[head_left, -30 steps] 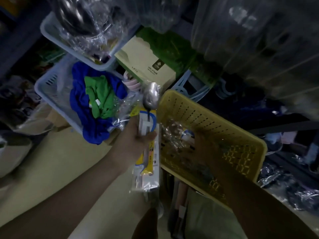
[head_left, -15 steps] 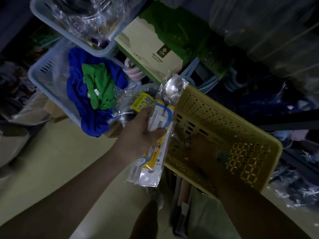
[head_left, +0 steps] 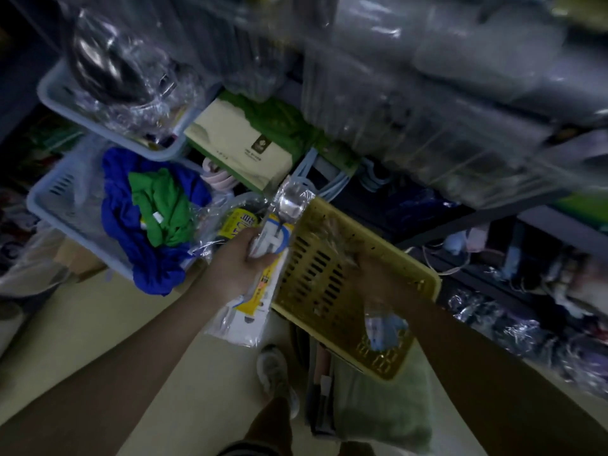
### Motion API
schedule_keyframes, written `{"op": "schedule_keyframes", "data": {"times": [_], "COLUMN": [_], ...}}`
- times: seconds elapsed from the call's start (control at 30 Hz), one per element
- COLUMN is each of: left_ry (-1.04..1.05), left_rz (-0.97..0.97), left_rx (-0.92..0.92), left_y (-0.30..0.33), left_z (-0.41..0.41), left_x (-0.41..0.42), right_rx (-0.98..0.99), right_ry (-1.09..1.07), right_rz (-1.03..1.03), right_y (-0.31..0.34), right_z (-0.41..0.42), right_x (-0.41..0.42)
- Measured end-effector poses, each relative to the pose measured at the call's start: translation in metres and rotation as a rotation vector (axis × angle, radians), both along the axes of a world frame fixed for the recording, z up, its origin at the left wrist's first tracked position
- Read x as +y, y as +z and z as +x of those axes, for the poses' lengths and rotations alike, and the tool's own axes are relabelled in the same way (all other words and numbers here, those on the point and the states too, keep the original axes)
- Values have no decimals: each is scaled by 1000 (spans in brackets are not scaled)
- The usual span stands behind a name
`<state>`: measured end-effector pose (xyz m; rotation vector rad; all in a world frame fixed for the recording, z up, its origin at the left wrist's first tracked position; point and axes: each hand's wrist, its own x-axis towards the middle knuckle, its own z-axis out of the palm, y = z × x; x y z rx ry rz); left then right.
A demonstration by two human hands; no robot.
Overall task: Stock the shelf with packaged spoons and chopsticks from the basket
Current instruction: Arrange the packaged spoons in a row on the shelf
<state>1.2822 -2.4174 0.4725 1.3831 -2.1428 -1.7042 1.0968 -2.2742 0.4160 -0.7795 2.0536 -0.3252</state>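
Observation:
My left hand [head_left: 237, 268] is shut on a bundle of clear-wrapped spoon and chopstick packets [head_left: 255, 304] with yellow and white cards. The metal spoon bowl [head_left: 291, 202] sticks up over the far corner of the yellow plastic basket [head_left: 312, 274]. My right hand [head_left: 378, 278] reaches down inside the basket with its fingers curled among blurred clear wrapping. Whether it grips anything is unclear. A small clear packet with blue print [head_left: 383, 327] lies in the basket under my right wrist.
Shelves on the right [head_left: 493, 222] hold plastic-wrapped goods. Two pale blue baskets at the left hold wrapped metalware [head_left: 108, 70] and blue and green cloth [head_left: 154, 209]. A beige and green box [head_left: 240, 143] sits behind. My shoe [head_left: 273, 370] stands on the beige floor.
My left hand has tilted the packets to the right, bringing the spoon end over the basket's corner. My right hand has shifted inside the basket, and a small blue-printed packet now shows.

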Motion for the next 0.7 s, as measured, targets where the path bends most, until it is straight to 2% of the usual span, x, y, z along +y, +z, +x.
{"op": "schedule_keyframes", "data": {"times": [0.1, 0.2, 0.4, 0.57, 0.7], "left_ry": [-4, -47, -184, -291, -203], "left_rz": [27, -15, 34, 26, 69], "left_rx": [66, 151, 326, 467, 587], "left_y": [25, 63, 140, 198, 236], "left_z": [2, -3, -37, -95, -157], "left_x": [16, 35, 95, 187, 272], "right_rx": [-166, -141, -240, -366, -380], "right_ry": [-74, -50, -231, -369, -402], "right_rz": [-154, -245, -454, -710, -877], "right_y": [49, 100, 187, 243, 290], "right_z": [-6, -18, -59, -95, -140], "right_x": [17, 44, 126, 210, 289]}}
